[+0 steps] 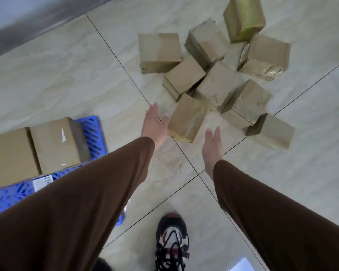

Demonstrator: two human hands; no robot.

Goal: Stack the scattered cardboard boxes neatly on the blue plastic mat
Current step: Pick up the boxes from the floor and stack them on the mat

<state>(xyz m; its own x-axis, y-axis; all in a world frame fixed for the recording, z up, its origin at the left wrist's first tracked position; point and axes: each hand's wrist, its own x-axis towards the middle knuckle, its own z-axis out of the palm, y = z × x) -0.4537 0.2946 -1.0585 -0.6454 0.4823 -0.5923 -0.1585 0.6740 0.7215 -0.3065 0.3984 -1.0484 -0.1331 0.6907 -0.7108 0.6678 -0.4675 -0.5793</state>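
Hands are reaching out over a pale glossy tiled floor towards a scatter of brown cardboard boxes, both arms in brown sleeves. The left hand is stretching forward with its fingers straight and together, holding nothing, its fingertips lying just beside the left edge of the nearest tilted cardboard box, though whether it is touching cannot be told. The right hand is hanging flat with fingers straight, also holding nothing, just below and to the right of that same box and apart from it. The loose boxes are lying at odd angles, several leaning against or touching one another, with a greenish taped box at the far edge of the heap and another small box sitting to the right of the right hand. At the left, a blue plastic slatted mat is lying on the floor, carrying two stacked cardboard boxes side by side and upright, touching each other; a white label is showing on the mat's near edge. A black, white and red laced trainer is standing on the tiles at the bottom, between the two arms
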